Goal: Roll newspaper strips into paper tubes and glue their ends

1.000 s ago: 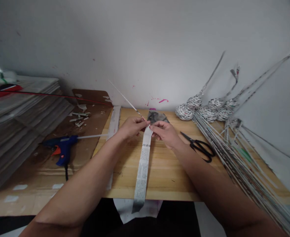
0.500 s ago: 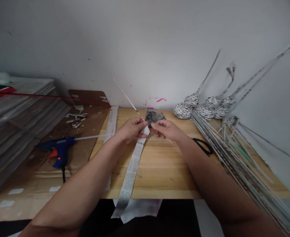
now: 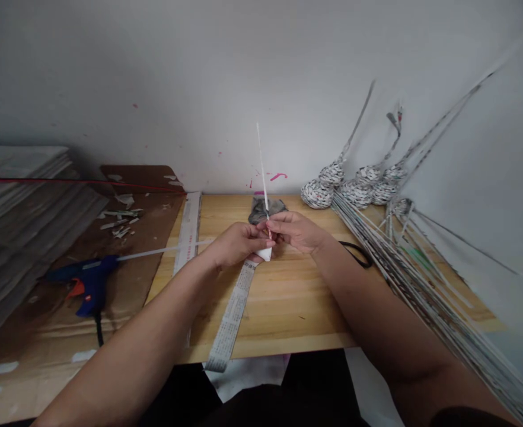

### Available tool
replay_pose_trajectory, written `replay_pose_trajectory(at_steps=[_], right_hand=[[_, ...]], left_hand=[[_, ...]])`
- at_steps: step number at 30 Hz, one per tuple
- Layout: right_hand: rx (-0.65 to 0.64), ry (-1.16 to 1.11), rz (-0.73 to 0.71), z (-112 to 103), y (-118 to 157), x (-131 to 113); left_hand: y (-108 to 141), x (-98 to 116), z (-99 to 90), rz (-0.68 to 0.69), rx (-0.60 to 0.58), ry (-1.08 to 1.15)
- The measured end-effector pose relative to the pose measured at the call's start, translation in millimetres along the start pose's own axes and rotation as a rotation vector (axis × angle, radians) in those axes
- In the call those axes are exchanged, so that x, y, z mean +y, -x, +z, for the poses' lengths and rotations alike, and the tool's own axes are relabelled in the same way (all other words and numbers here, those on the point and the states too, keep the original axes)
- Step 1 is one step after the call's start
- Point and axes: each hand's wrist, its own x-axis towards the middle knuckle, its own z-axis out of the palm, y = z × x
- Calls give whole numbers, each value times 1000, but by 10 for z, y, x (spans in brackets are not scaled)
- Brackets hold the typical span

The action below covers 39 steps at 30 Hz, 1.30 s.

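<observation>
A newspaper strip (image 3: pixel 231 318) runs from my fingers down across the wooden table and past its front edge. At its upper end it is partly rolled into a thin paper tube (image 3: pixel 262 169), which points up towards the wall. My left hand (image 3: pixel 242 243) is closed on the strip where it meets the roll, with a white fold showing under the thumb. My right hand (image 3: pixel 295 230) pinches the tube just above, thumb and fingers pressed together. Behind the hands lies a crumpled grey cloth (image 3: pixel 261 209).
Left, a blue glue gun (image 3: pixel 93 284) lies on cardboard near paper scraps (image 3: pixel 120 224) and stacked newspapers (image 3: pixel 25 201). A white flat strip (image 3: pixel 187 228) borders the table. Right are woven paper gourd shapes (image 3: pixel 317 194), a bundle of paper tubes (image 3: pixel 390 267) and black scissors handles (image 3: pixel 358 255).
The paper tube has swung from leaning left to nearly upright. My right hand has moved in and now grips the tube, where before it was just beside it. The view has shifted slightly right.
</observation>
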Motion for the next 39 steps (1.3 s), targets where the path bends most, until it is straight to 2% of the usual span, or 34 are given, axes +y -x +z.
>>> replay_pose_trajectory(at_steps=[7,14,20,24,26,30,33,36,39], right_hand=[[67,-46,19,16,-11,-6],[65,-98,5,15,-25,16],[121,-123,-1,56,-28,-6],[18,-60,25,45,-6,-32],[9,5,27,43,8,-53],[129,136,-13,72,17,-72],[136,200,-72,117,-4,-25],[183,259,-169,189,-45,69],[308,269,-269,284,-80,160]], left_hand=[[3,3,33,-12,53,19],[6,13,51,-19,37,30],[-13,-26,45,-8,-16,66],[-13,-20,32,-7,-45,114],[-15,-8,12,3,15,146],[-35,21,-68,54,183,230],[-59,38,-125,85,267,337],[-80,49,-146,75,311,439],[-91,50,-134,81,322,493]])
